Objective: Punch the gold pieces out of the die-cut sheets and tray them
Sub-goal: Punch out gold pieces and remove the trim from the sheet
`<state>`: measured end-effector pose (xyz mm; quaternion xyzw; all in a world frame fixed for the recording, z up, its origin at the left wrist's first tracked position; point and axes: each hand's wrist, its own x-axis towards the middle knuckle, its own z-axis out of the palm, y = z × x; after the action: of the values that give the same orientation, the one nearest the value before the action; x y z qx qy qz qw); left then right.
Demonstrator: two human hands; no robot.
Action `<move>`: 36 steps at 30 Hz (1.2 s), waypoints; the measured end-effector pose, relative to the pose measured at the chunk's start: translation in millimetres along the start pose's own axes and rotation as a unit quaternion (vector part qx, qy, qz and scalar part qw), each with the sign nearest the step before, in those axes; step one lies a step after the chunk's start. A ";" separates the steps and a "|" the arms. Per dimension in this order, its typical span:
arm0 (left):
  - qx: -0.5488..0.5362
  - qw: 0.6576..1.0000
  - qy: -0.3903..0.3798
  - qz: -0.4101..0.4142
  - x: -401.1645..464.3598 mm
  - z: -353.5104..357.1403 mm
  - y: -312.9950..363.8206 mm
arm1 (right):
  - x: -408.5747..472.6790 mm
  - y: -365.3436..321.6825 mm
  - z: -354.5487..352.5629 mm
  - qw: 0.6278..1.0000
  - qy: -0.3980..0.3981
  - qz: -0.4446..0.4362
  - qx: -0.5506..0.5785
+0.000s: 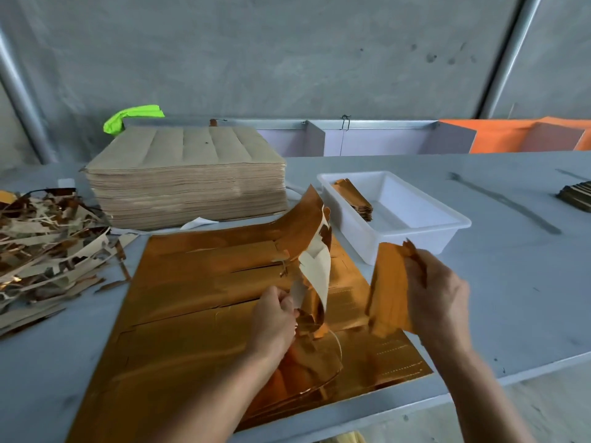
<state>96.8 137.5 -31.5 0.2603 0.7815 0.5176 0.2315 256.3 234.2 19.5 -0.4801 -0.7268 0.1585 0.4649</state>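
While the left hand (275, 314) pinches torn waste (315, 266), the right hand's (438, 295) grip clasps gold pieces (388, 289).

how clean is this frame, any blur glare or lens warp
Head view: the right hand and the gold piece it grips are motion-smeared; the gold sheet shows streaky glare; the table edge bows from wide-angle distortion; light is soft, with faint shadows.

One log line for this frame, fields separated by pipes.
left hand grips torn sheet strip | right hand holds gold pieces | tray partly filled
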 end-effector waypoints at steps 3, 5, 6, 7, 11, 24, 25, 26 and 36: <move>-0.064 0.997 0.029 0.030 -1.0 -7.2 7.8 | 5.1 6.1 2.0 0.998 0.012 0.017 -0.056; -0.069 0.992 0.042 0.101 -3.1 -13.3 16.2 | 1.0 2.4 14.1 0.997 -0.022 0.043 -0.064; -0.070 0.988 0.039 0.129 -3.9 -15.9 21.2 | -1.5 -1.5 22.0 0.996 -0.041 0.050 -0.064; -0.067 0.986 0.026 0.151 -3.7 -17.9 25.6 | -3.4 -6.7 29.6 0.995 -0.056 0.054 -0.060; -0.059 0.977 -0.081 0.190 -6.1 -17.3 39.7 | -10.4 -32.7 50.7 0.989 -0.099 0.075 0.075; -0.058 0.977 -0.068 0.193 2.9 -24.7 45.4 | -19.8 -38.1 56.3 0.965 -0.177 0.056 0.185; -0.062 0.979 -0.056 0.187 5.8 -27.2 48.5 | -19.1 -39.6 57.2 0.977 -0.155 0.030 0.146; -0.069 0.981 -0.046 0.177 9.6 -29.7 52.6 | -19.4 -41.0 57.9 0.983 -0.143 -0.003 0.115; 0.115 0.983 -0.032 0.141 29.6 -52.3 80.9 | -34.0 -48.9 68.7 0.967 -0.151 -0.207 -0.009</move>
<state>54.9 147.3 59.7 0.4095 0.7833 0.4432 0.1496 176.1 196.4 -0.8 -0.2941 -0.8736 0.1231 0.3676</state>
